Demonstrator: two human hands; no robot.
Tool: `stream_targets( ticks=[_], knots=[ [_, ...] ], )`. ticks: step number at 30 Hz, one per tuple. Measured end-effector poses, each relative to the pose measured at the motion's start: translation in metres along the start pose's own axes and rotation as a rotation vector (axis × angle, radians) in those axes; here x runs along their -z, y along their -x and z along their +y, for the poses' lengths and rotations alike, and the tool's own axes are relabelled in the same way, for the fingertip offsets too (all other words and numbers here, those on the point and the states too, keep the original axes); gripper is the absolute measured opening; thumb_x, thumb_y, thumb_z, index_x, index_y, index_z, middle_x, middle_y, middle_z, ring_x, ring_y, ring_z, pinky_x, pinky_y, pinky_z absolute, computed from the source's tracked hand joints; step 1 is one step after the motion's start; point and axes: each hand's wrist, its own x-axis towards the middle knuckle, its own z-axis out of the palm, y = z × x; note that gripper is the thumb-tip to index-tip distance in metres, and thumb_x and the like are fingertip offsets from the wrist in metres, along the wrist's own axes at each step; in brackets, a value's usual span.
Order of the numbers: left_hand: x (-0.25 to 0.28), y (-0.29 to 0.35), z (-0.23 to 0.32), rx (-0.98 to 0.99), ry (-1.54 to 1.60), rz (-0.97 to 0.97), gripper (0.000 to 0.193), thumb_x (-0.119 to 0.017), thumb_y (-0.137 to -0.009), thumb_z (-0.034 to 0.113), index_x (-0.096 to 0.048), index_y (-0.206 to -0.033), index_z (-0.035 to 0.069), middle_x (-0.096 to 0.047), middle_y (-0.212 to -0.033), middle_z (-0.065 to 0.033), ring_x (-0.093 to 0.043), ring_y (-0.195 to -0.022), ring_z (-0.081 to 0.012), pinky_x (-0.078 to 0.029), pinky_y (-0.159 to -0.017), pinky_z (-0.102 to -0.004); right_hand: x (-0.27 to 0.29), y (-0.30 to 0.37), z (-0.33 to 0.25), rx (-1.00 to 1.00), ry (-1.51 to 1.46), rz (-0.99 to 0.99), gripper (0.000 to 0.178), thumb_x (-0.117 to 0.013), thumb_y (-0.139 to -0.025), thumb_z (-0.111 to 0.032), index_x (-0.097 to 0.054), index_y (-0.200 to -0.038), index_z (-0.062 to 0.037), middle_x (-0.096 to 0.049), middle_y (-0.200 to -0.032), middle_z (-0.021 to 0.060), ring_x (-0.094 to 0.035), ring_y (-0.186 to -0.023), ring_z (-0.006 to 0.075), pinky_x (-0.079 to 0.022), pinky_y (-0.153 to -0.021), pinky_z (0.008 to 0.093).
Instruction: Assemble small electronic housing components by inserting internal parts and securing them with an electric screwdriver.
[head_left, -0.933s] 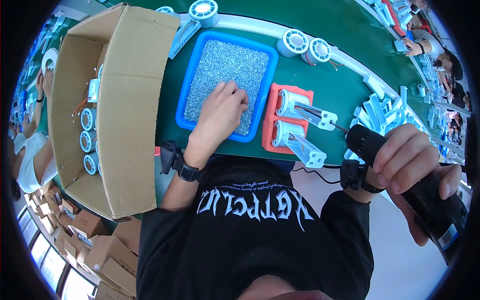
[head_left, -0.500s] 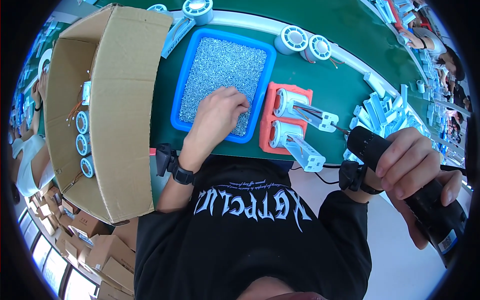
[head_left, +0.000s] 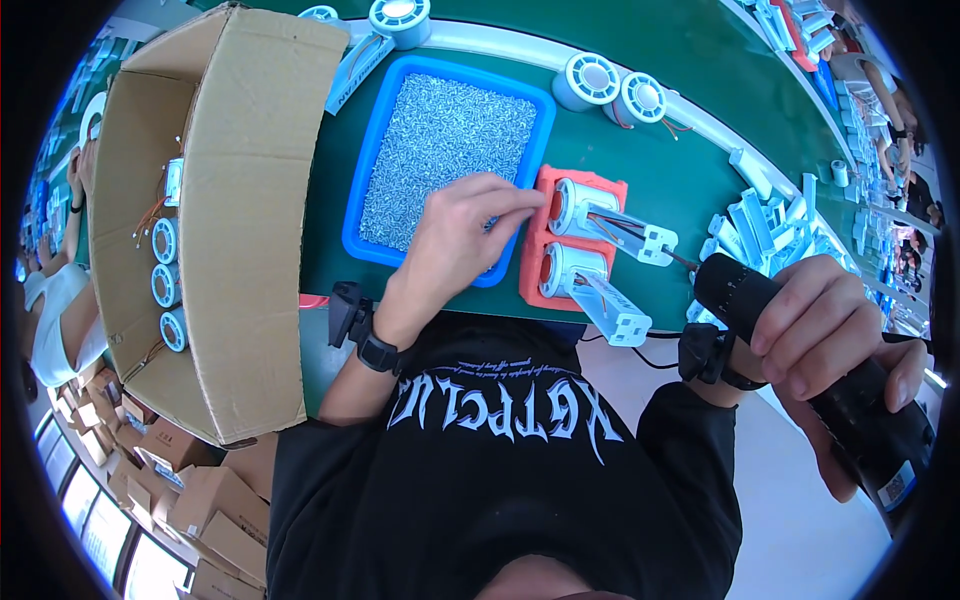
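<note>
My left hand (head_left: 458, 232) hangs over the right rim of a blue tray (head_left: 366, 175) full of small silvery screws (head_left: 445, 135). Its thumb and fingers are pinched together beside the red holder (head_left: 532, 278); whatever lies between the fingertips is too small to make out. In that holder rest two white round fan units, their upper handle (head_left: 652, 246) and lower handle (head_left: 618, 320) pointing right, with wires inside. My right hand (head_left: 822, 325) is wrapped round a black electric screwdriver (head_left: 738, 295), whose bit meets or nearly meets the end of the upper handle.
A tall open cardboard box (head_left: 255, 210) with several fan units inside stands at left. White plastic handle pieces (head_left: 765, 235) are heaped at right. Two fan units (head_left: 588, 80) stand at the far edge, with another (head_left: 400, 18) beyond the tray. Other people sit at both sides.
My left hand has lifted from the screws and shifted right, toward the red holder, with its fingers pinched. My right hand and the screwdriver have stayed in place.
</note>
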Motion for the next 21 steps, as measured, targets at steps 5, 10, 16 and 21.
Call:
stream_targets(
  ticks=[5,10,16,21],
  knots=[
    [-0.023,-0.008,0.007,0.006,0.186,0.010,0.013,-0.069,-0.076,-0.002,-0.071,-0.088,0.003,-0.069,-0.082,-0.0098,-0.066,-0.072,-0.0195,-0.052,-0.063,-0.0272,0.002,-0.001,0.002,-0.007,-0.009,-0.004,0.084,-0.070,-0.068,-0.068,-0.043,-0.125,-0.0129,-0.060,-0.080,0.0060,-0.062,-0.058,0.0132,-0.054,-0.052,0.0233],
    [-0.029,-0.017,0.015,0.095,0.331,-0.007,0.014,-0.068,-0.076,-0.003,-0.071,-0.088,0.004,-0.069,-0.084,-0.0087,-0.067,-0.076,-0.0190,-0.051,-0.066,-0.0269,0.004,-0.003,0.008,0.001,-0.032,-0.004,0.085,-0.069,-0.069,-0.069,-0.042,-0.126,-0.0124,-0.060,-0.080,0.0057,-0.061,-0.056,0.0127,-0.053,-0.051,0.0229],
    [-0.051,-0.015,0.006,-0.014,0.348,0.093,0.014,-0.066,-0.077,-0.004,-0.069,-0.089,0.004,-0.067,-0.083,-0.0093,-0.064,-0.071,-0.0219,-0.051,-0.060,-0.0283,0.009,-0.009,0.011,-0.017,-0.066,-0.051,0.085,-0.069,-0.070,-0.068,-0.041,-0.126,-0.0116,-0.060,-0.081,0.0060,-0.062,-0.057,0.0132,-0.054,-0.053,0.0232],
    [-0.057,-0.008,0.006,0.029,0.386,0.109,0.016,-0.067,-0.078,-0.004,-0.069,-0.092,0.004,-0.068,-0.090,-0.0103,-0.066,-0.079,-0.0212,-0.052,-0.067,-0.0288,0.016,-0.008,0.013,-0.020,-0.115,-0.106,0.081,-0.069,-0.072,-0.065,-0.041,-0.126,-0.0113,-0.062,-0.083,0.0068,-0.064,-0.059,0.0145,-0.055,-0.056,0.0238]
  ],
)
